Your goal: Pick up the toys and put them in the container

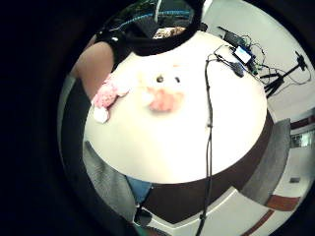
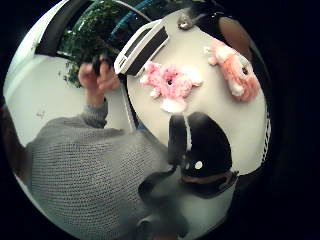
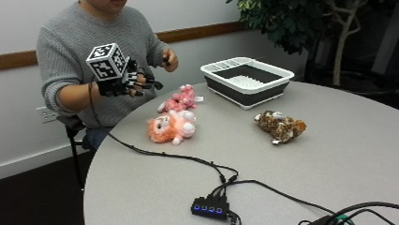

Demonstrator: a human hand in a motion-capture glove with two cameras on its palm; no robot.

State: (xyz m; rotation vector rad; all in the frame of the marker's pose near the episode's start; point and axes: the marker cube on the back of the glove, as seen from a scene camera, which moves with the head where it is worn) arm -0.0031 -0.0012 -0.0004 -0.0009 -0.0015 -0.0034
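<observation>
Three plush toys lie on the round grey table (image 3: 349, 154): a pink one (image 3: 180, 99) nearest the person, an orange one (image 3: 171, 127) in front of it, and a brown spotted one (image 3: 281, 125) to the right. The container (image 3: 247, 80), a white-rimmed dark tub, stands empty behind them. My gloved right hand (image 3: 128, 82) hovers in the air above the table's edge, left of the pink toy, fingers relaxed and holding nothing. The palm views look down on the orange toy (image 1: 165, 98) (image 2: 236, 76), the pink toy (image 1: 105, 96) (image 2: 170, 81) and the container (image 2: 142, 45).
The person's bare left hand (image 3: 168, 60) is raised near the chest, holding a small dark object. A black cable (image 3: 168, 154) runs across the table to a hub with blue lights (image 3: 209, 207) at the front edge. A potted plant (image 3: 293, 23) stands behind the container.
</observation>
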